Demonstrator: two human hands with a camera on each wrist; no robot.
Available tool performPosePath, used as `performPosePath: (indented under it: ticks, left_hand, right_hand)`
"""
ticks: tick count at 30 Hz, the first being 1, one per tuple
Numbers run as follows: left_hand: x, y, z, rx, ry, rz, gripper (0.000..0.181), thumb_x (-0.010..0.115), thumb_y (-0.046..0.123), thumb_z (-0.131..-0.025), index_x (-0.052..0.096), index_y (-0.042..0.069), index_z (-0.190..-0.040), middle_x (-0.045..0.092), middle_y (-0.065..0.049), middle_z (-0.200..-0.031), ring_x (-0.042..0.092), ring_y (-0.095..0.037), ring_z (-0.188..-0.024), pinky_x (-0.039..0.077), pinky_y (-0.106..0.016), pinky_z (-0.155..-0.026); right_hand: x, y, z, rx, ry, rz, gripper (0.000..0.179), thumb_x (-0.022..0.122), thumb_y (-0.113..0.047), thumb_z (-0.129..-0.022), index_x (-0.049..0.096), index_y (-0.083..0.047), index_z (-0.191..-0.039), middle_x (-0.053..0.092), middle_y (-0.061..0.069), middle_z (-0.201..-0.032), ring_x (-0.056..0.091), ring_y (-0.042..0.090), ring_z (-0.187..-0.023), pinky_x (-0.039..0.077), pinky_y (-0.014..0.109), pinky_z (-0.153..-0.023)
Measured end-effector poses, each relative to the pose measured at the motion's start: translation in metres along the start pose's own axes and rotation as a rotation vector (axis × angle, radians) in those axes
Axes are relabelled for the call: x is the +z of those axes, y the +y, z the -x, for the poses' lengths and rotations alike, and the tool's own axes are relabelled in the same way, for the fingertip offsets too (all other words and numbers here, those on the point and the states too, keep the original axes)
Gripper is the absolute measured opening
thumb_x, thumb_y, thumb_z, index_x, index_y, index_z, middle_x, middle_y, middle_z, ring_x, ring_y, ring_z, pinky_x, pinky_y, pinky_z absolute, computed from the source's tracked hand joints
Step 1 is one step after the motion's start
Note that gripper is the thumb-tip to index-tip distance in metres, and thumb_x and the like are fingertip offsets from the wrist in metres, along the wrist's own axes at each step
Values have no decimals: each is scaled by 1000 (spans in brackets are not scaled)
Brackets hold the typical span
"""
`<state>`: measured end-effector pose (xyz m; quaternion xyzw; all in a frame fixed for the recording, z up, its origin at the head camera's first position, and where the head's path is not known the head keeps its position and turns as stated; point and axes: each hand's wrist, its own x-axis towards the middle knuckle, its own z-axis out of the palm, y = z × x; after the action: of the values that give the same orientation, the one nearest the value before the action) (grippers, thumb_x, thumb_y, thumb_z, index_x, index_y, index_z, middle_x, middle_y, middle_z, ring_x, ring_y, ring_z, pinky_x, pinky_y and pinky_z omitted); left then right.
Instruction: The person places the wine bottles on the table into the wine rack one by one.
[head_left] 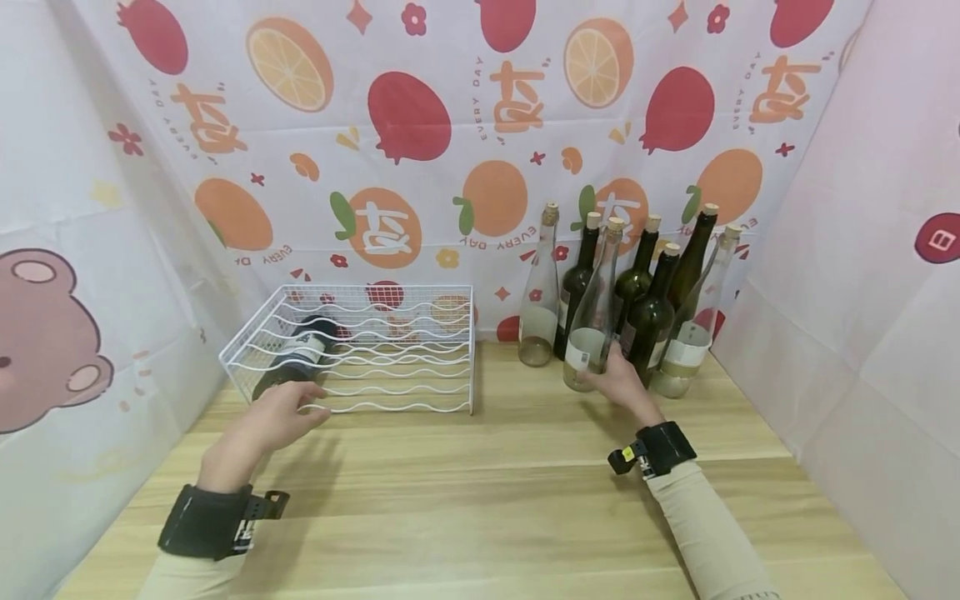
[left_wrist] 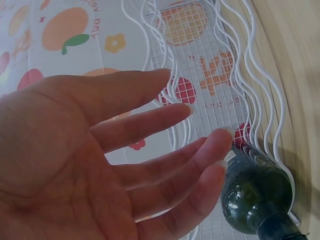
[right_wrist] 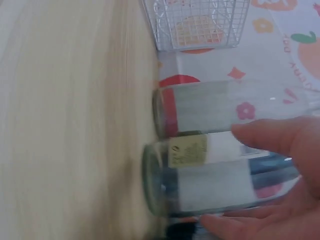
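My left hand (head_left: 273, 417) hovers at the front left of a white wire wine rack (head_left: 397, 407), fingers spread and nothing held. Close beside its fingertips in the left wrist view is a dark green bottle (left_wrist: 257, 195), lying in the rack with its neck toward me. On the right, my right hand (head_left: 621, 382) grips a clear, corked glass bottle (head_left: 587, 346) low on its body. The right wrist view has the thumb on one side of this bottle (right_wrist: 215, 187) and the fingers on the other. It stands upright at the front of a bottle group.
Another clear bottle (head_left: 537, 325) stands behind and left of the held one. Several dark green bottles (head_left: 651, 321) and a clear bottle (head_left: 684, 354) crowd its right side. A printed curtain (head_left: 420, 192) backs the wooden table (head_left: 480, 500), with curtains on both sides.
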<state>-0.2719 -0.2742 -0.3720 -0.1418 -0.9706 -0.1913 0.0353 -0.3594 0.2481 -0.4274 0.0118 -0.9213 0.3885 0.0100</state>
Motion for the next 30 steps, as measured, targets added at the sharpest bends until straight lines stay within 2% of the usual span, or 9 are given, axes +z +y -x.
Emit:
performPosePath:
  ticks: [4, 8, 13, 16, 19, 23, 30]
  left_hand:
    - [0, 0, 0, 15, -3, -13, 37, 71, 18, -93, 68, -9, -119, 70, -35, -111, 67, -53, -105, 53, -63, -89]
    - [0, 2, 1, 36, 12, -32, 36, 71, 17, -93, 69, -8, -118, 71, -34, -112, 68, -52, -104, 53, -64, -90]
    - [0, 4, -1, 66, 33, -48, 34, 72, 16, -93, 70, -8, -116, 72, -31, -110, 68, -52, -103, 52, -64, -91]
    - [0, 6, -2, 72, 36, -55, 33, 71, 17, -93, 70, -7, -116, 73, -30, -110, 68, -51, -104, 52, -63, -91]
    - [0, 8, -3, 72, 35, -58, 32, 71, 17, -93, 71, -7, -116, 73, -29, -110, 67, -51, -104, 52, -63, -91]
    - [1, 9, -4, 74, 34, -54, 32, 71, 17, -94, 70, -7, -116, 73, -29, -111, 67, -52, -106, 52, -63, -92]
    - [6, 9, -3, 57, 11, -36, 34, 69, 18, -95, 70, -7, -118, 72, -30, -115, 66, -52, -110, 51, -64, -93]
  right_hand:
    - [7, 6, -4, 8, 18, -186, 97, 67, -29, -99, 2, 1, -164, 19, 32, -168, 27, 50, -153, 33, 59, -122]
    - [12, 7, -7, -20, 56, -300, 90, 69, -25, -98, 10, -3, -163, 23, 29, -167, 31, 47, -153, 36, 57, -121]
    - [13, 8, -9, -24, 107, -295, 94, 75, -27, -95, 13, -6, -163, 37, 29, -160, 43, 45, -146, 44, 55, -115]
    - [14, 7, -9, -37, 95, -280, 96, 79, -30, -92, 18, -9, -163, 47, 28, -151, 49, 44, -140, 46, 55, -112]
    - [15, 7, -10, -59, 44, -267, 97, 81, -33, -90, 22, -10, -163, 47, 25, -150, 50, 43, -139, 46, 55, -111]
    - [19, 5, -15, -64, -3, -271, 102, 82, -37, -88, 19, -9, -164, 39, 24, -158, 44, 44, -142, 43, 58, -113]
    - [27, 3, -23, -72, 8, -313, 100, 86, -30, -84, 24, -7, -160, 43, 25, -154, 43, 43, -143, 40, 59, -116]
